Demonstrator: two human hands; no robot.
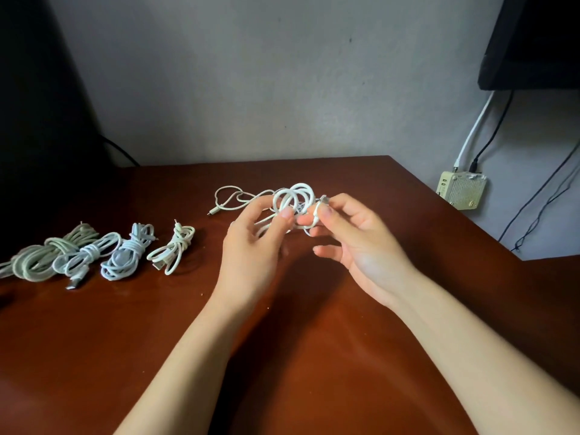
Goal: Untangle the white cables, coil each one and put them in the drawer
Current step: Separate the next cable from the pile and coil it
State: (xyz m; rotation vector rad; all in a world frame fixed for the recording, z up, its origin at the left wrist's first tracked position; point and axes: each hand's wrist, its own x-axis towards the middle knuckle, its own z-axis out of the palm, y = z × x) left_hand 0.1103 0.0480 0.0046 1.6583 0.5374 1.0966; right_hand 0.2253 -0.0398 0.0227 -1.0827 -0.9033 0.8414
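Note:
Above the middle of the brown table I hold a white cable coil (293, 197) between both hands. My left hand (254, 246) grips the looped part with thumb and fingers. My right hand (354, 243) pinches the cable's plug end (317, 211) beside the coil. A loose white cable (233, 200) lies on the table just behind my left hand, its plug pointing left. Several coiled, tied cables lie in a row at the left: a greyish one (44, 255), a white one (86, 255), a pale blue one (128, 252) and a small white one (172, 249). No drawer is in view.
The brown table (282, 356) ends at a right edge running diagonally. A grey wall stands behind it. A beige adapter box (461, 189) with white and black wires hangs on the wall at right, below a dark screen (533, 42). A dark object fills the left back.

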